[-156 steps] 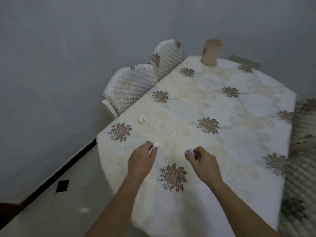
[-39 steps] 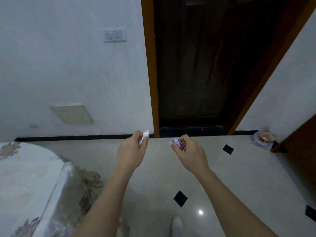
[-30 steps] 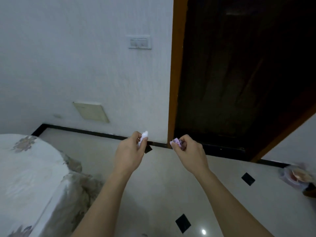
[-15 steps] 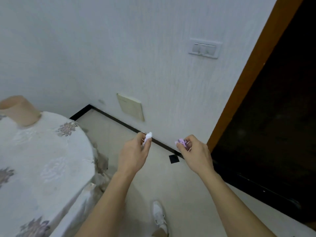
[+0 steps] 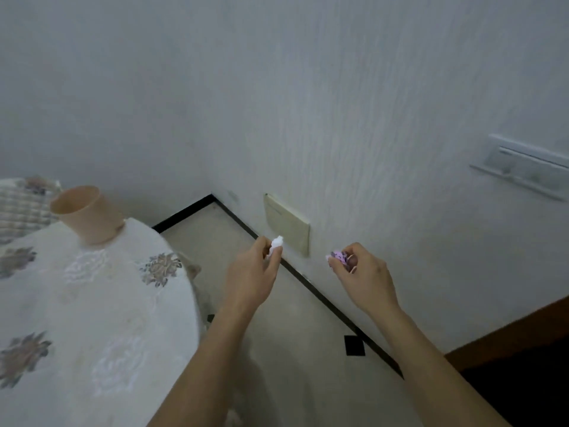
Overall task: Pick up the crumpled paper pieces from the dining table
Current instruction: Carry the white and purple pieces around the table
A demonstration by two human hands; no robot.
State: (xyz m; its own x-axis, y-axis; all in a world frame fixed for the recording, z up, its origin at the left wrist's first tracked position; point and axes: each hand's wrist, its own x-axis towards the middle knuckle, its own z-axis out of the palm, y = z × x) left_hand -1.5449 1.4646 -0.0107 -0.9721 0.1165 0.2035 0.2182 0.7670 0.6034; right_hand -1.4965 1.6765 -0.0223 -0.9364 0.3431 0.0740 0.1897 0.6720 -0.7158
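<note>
Pinching a small white crumpled paper wad [image 5: 276,243] between curled fingers [image 5: 261,247], the left hand [image 5: 249,278] is hovering over the pale floor [image 5: 301,349] beside the desk [image 5: 92,303], draped in floral embroidered cloth; the right hand [image 5: 366,278] is pinching a purple crumpled wad [image 5: 338,256] likewise.

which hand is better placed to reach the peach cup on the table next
Left, probably. The left hand, pinching the white paper piece, is on the side of the table and peach cup; the right hand, holding the purple piece, is nearer the wall.
</note>
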